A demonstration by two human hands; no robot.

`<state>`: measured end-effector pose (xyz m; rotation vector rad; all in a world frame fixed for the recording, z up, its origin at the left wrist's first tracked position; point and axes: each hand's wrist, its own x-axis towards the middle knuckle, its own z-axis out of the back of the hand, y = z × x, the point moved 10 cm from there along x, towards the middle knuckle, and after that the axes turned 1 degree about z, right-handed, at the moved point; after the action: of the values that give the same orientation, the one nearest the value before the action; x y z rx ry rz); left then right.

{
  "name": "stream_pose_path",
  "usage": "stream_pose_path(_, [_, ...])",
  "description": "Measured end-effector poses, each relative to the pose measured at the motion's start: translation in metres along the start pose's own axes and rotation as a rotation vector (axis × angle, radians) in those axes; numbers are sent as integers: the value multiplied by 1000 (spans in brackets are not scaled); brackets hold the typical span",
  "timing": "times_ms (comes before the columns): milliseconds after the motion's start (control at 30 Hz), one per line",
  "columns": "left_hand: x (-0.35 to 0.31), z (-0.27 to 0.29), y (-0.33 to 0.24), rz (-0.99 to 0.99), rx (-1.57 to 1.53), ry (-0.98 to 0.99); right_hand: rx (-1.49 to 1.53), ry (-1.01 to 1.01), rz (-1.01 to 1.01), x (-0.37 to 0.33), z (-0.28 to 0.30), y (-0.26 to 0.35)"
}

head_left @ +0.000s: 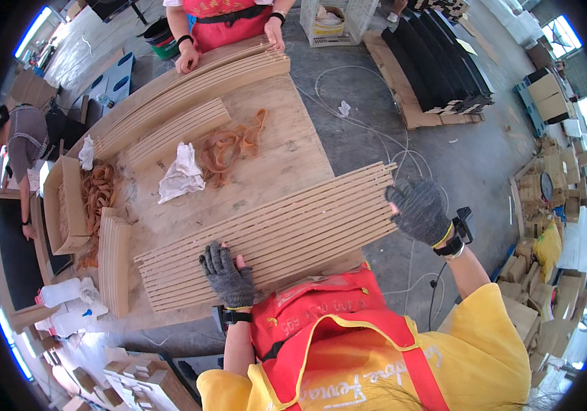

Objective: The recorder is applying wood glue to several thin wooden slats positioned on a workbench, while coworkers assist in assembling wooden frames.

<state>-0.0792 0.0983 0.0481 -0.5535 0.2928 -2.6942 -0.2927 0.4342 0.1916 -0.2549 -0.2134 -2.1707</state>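
A row of long, narrow wooden slats (pixel 293 229) lies side by side across the near part of the table, ends uneven at the right. My left hand (pixel 230 277), in a grey glove with bare fingertips, rests flat on the slats near their left part, fingers stretched out. At the right end, my right hand (pixel 419 214), gloved alike, is curled against the slat ends; its fingertips are partly hidden. A shorter bundle of slats (pixel 114 264) stands left of the row.
Across the wooden table (pixel 286 147), a person's hands (pixel 187 61) touch a long curved slat stack (pixel 190 85). A shorter stack (pixel 180 130), crumpled white paper (pixel 182 172), orange-brown strips (pixel 228 147) and a cardboard box (pixel 66 205) lie about. Cables (pixel 375 127) cross the floor beside black stacked panels (pixel 437 65).
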Motion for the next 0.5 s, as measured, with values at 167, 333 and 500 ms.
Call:
stream_pose_path(167, [0, -3, 2, 36, -30, 29, -72, 296, 149, 0, -33, 40])
stream_pose_path(333, [-5, -6, 9, 37, -52, 6, 13, -19, -106, -5, 7, 7])
stream_pose_path(500, [-11, 7, 16, 33, -147, -39, 581, -234, -877, -71, -16, -65])
